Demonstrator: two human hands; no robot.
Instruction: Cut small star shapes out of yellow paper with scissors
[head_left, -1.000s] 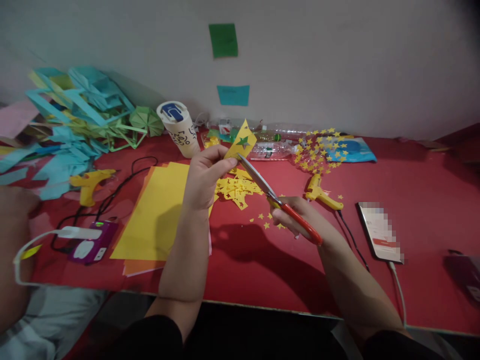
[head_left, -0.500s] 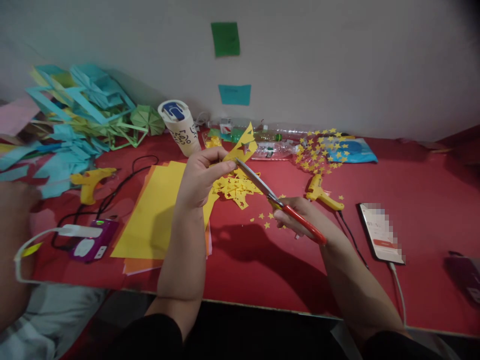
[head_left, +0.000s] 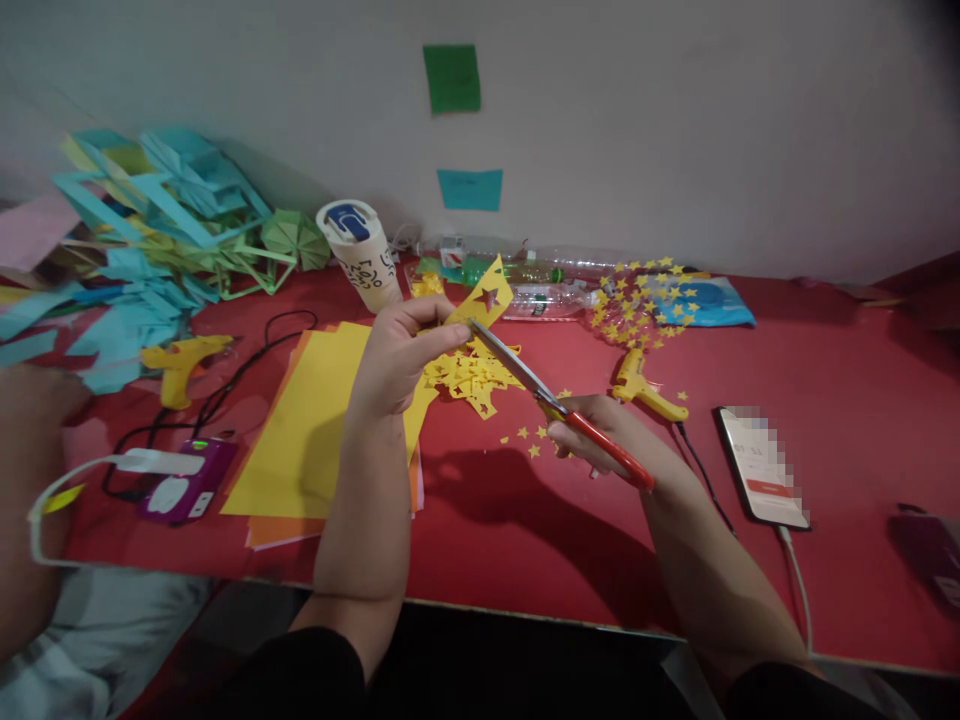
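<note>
Between thumb and fingers, my left hand (head_left: 412, 350) pinches a small yellow paper piece (head_left: 501, 290) with a star-shaped hole. Red-handled scissors (head_left: 525, 375) are gripped in my right hand (head_left: 596, 430), their blades pointing up and left to my left thumb and the paper. The blades look nearly together. Under the paper lies a heap of yellow cut scraps (head_left: 476, 375), with several small yellow stars (head_left: 534, 450) just in front of it. Yellow sheets (head_left: 292, 430) rest on orange ones beneath my left forearm.
A tumbler (head_left: 364, 265), plastic bottles (head_left: 540, 300) and a star cluster (head_left: 637, 305) stand along the back. Glue guns (head_left: 176, 370) (head_left: 649, 390) lie at both sides, a phone (head_left: 761, 465) at right. Another person's arm (head_left: 30, 480) is at far left.
The yellow paper piece has tilted and dipped slightly at its upper end. Both hands have hardly moved. The other person's hand at left has shifted a little.
</note>
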